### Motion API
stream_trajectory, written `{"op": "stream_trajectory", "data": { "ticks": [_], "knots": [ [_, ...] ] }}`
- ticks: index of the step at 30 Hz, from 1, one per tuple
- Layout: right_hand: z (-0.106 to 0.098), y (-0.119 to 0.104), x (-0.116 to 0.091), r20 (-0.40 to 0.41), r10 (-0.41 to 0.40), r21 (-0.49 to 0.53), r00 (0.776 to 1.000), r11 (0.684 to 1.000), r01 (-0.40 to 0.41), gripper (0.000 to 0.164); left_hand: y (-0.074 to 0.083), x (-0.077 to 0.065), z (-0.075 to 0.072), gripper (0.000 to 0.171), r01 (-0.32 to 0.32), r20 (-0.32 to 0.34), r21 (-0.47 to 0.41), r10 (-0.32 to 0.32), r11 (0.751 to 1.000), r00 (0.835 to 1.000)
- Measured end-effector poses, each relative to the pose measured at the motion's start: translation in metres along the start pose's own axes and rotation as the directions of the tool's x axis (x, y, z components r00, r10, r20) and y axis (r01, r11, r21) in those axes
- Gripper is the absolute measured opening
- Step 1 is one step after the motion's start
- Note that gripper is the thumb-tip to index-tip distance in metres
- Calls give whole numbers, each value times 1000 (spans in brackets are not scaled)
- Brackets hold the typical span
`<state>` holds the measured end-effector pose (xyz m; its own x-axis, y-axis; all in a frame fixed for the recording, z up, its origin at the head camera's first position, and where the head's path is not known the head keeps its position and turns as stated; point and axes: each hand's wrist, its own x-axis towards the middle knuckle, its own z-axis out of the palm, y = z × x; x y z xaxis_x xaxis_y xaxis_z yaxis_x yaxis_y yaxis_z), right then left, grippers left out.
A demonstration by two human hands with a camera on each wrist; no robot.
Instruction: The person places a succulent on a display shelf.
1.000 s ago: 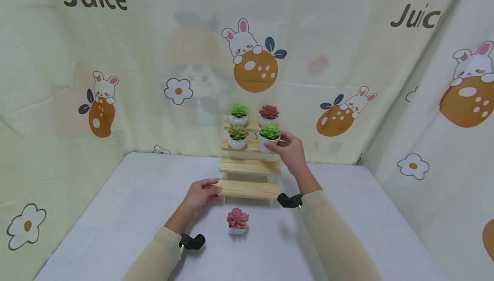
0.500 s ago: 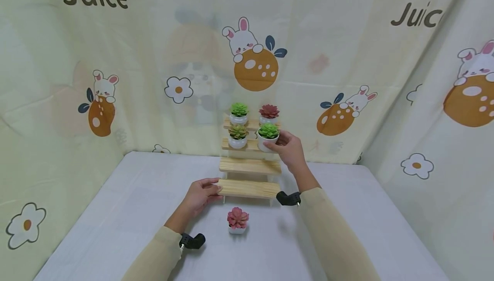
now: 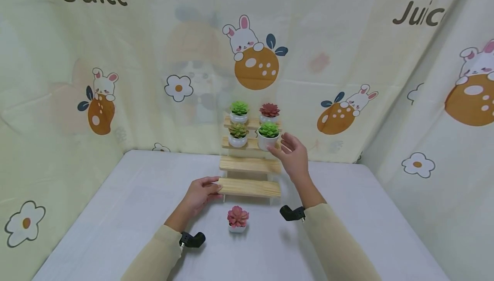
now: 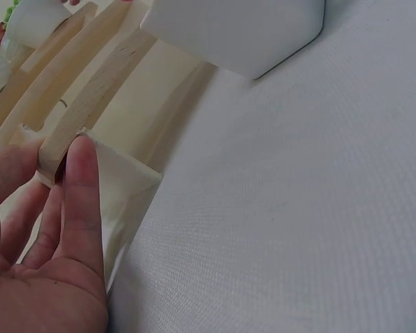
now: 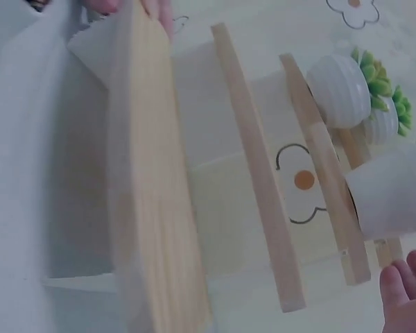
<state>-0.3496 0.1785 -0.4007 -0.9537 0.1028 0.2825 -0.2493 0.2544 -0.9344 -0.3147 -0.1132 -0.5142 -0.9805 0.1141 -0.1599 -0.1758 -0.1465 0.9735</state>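
Observation:
A tiered wooden plant stand (image 3: 250, 187) stands at the back of the table. My left hand (image 3: 200, 196) pinches the left end of its lowest shelf (image 4: 97, 97) between thumb and fingers. On the right of the second shelf from the top sits a bright green potted succulent (image 3: 268, 137) in a white pot. Just right of that pot is my right hand (image 3: 295, 157), fingers parted and holding nothing; its thumb tip is close to the pot, and whether it touches I cannot tell. A pink potted succulent (image 3: 237, 219) stands on the table before the stand.
An olive-green succulent (image 3: 237, 135) shares the second shelf, on the left. The top shelf bears a green succulent (image 3: 239, 112) and a dark red one (image 3: 269, 112). Behind the table (image 3: 154, 195) hangs a printed curtain (image 3: 146, 45).
My right hand has let go of the bright green potted succulent and drawn slightly right, its fingers parting. The pot had shifted slightly left. My left hand stays on the lowest shelf.

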Motion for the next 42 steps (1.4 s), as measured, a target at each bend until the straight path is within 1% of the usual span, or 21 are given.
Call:
{"op": "stream_trajectory", "data": {
  "ticks": [4,8,12,15,20,23,26,30,33,36,39,42],
  "knots": [
    [2,5,-21,-53,-25,48,998,998,28,81,1,0,0,39,-6,1,1,6,1000,1000],
    [6,15,-44,-96,-44,105,994,993,54,80,1,0,0,39,-5,-8,0,5,1000,1000],
    [9,27,-67,-102,-22,141,995,989,36,79,1,1,1,39,-5,-10,-9,5,1000,1000],
    [12,36,-82,-80,1,158,997,987,11,75,0,1,1,39,-2,-10,-12,2,1000,1000],
    [15,46,-107,-7,28,202,1000,979,-26,66,0,1,1,39,3,-16,-24,-4,1000,1000],
    [18,50,-120,44,57,253,997,965,-67,63,0,2,0,40,7,-17,-35,-7,999,1000],
    [21,52,-133,117,70,275,991,956,-100,62,0,2,0,40,11,-17,-36,-12,999,1000],
    [24,56,-145,242,69,283,968,949,-138,68,0,3,0,40,8,-16,-27,-9,1000,1000],
    [27,59,-149,329,75,280,941,944,-173,73,0,3,0,40,7,-13,-25,-7,1000,1000],
    [29,61,-151,405,81,254,911,947,-197,77,-1,4,0,41,6,-12,-30,-7,1000,1000],
    [31,63,-150,464,87,213,882,955,-207,78,-1,4,0,41,4,-13,-30,-5,1000,1000],
    [34,65,-150,504,99,181,858,959,-217,79,-1,4,0,41,2,-14,-29,-3,1000,1000]
  ]
}}
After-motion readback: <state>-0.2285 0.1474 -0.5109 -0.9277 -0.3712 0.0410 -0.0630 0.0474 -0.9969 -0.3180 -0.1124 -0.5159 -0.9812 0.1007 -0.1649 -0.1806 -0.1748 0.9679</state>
